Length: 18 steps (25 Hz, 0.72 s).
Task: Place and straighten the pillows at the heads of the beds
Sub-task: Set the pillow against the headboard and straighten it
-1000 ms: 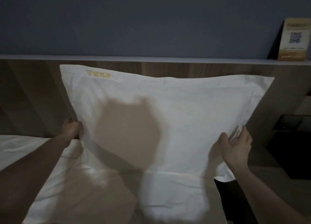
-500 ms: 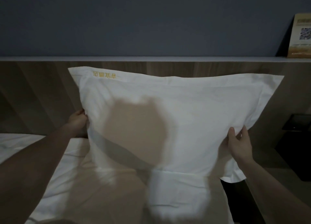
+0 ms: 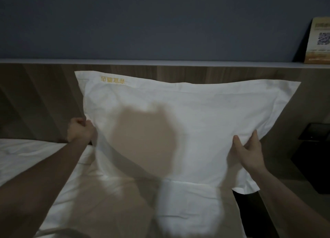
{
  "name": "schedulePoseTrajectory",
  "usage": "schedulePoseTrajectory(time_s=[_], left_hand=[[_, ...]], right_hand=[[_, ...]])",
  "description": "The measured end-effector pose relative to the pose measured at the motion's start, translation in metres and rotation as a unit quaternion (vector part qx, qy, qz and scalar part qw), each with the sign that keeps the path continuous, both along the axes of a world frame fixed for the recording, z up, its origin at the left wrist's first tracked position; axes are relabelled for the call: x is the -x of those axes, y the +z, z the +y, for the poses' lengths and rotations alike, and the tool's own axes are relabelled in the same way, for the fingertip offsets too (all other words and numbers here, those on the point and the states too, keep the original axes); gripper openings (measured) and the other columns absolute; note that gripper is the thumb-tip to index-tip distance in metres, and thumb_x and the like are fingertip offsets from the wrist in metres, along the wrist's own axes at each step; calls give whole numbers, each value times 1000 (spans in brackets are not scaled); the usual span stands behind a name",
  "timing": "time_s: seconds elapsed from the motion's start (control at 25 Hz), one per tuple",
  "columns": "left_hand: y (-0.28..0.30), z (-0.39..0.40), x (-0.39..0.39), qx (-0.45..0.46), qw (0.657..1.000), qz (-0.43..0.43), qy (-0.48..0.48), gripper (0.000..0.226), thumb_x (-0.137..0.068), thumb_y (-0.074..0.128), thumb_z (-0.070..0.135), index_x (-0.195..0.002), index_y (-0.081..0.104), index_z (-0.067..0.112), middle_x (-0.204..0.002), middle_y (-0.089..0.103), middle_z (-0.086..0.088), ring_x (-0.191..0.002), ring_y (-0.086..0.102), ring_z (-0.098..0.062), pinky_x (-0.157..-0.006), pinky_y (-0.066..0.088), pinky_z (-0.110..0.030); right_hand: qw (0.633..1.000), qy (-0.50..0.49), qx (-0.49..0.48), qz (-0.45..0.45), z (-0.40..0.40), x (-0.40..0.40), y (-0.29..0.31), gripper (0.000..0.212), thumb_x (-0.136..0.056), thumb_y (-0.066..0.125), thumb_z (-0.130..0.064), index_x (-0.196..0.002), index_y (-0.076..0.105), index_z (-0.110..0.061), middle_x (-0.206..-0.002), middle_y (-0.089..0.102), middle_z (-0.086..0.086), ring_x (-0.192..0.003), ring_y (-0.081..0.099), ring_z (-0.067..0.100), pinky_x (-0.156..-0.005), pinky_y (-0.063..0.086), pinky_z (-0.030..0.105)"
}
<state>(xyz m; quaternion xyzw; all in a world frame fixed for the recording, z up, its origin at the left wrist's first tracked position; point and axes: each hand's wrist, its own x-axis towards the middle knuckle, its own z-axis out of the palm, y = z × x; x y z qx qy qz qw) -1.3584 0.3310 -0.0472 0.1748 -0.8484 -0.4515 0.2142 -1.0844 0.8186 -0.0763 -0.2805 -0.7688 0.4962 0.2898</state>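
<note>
a: dim room, wooden headboard (image 3: 44, 94); the pillow (image 3: 205, 121) stands propped against it on the bed (image 3: 26, 159).
b: straightening step. left hand (image 3: 80, 131) grips one edge, right hand (image 3: 247, 152) pinches the other. next, square it up, i'd say.

The card (image 3: 319, 41) on the ledge's right end is cut off by the frame, its print too small to read. The pillow (image 3: 187, 123) hides the left hand (image 3: 80, 130) fingertips and the headboard (image 3: 44, 98) behind it.
</note>
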Motion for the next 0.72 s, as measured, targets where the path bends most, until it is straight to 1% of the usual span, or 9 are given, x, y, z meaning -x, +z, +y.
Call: schedulePoseTrajectory(time_s=[0.08,0.2,0.32,0.4,0.44,0.48,0.56,0.64,0.72], left_hand=[[0,19,-20,33,993,102,-44,47,-86,60,23,-128,57,2,-134,56,-25,-129,51,-41,-109,41,-47],[-18,51,-57,224,942,156,-196,58,-91,65,22,-142,50,-1,-149,47,-27,-141,40,-41,-117,31,-49],[-57,78,-101,219,939,90,-248,75,-91,69,26,-152,40,-4,-159,34,-32,-149,32,-46,-120,27,-53],[-89,87,-137,204,939,45,-275,87,-86,79,27,-157,35,2,-165,27,-26,-152,29,-43,-121,27,-52],[-110,89,-156,209,932,20,-295,93,-82,81,36,-158,36,6,-166,26,-22,-153,30,-39,-121,29,-49],[-133,93,-177,225,920,-20,-320,98,-79,76,54,-157,38,9,-167,27,-20,-154,30,-36,-122,31,-47],[-172,102,-217,292,864,-160,-377,128,-61,43,95,-161,31,15,-170,21,-15,-158,20,-32,-125,24,-44],[-206,116,-249,340,807,-300,-378,144,-47,30,106,-165,7,28,-174,-6,-4,-161,-6,-31,-127,4,-51],[-228,130,-268,348,802,-339,-348,147,-46,34,108,-163,-12,33,-171,-25,3,-157,-24,-32,-122,-10,-60]], right_hand=[[999,2,-33,0,-1,-5,-2,78,-101,64,-33,-163,24,-8,-169,31,13,-158,28,32,-127,28,55],[998,-1,-64,-24,-12,-11,-8,85,-101,66,-30,-167,16,-11,-174,18,13,-162,15,28,-131,19,48],[995,11,-88,-44,-17,-20,-20,88,-99,69,-26,-167,16,-7,-174,18,14,-162,13,26,-132,16,45],[993,36,-94,-53,-16,-32,-38,89,-97,73,-25,-166,20,-7,-172,23,15,-161,19,26,-131,19,42],[992,53,-93,-73,-15,-41,-50,91,-96,74,-27,-167,20,-9,-173,22,13,-161,20,25,-130,19,36],[988,75,-94,-100,-13,-51,-65,92,-96,75,-30,-167,20,-10,-173,21,12,-160,20,23,-126,18,30],[974,124,-96,-162,-13,-72,-98,93,-95,74,-39,-167,22,-11,-173,23,11,-159,25,24,-123,22,26],[955,181,-96,-213,-18,-89,-129,89,-97,69,-48,-165,26,-12,-173,26,8,-159,26,23,-125,26,31],[923,254,-146,-251,-27,-94,-159,80,-100,62,-51,-165,30,-17,-174,24,7,-162,17,23,-129,21,34]])
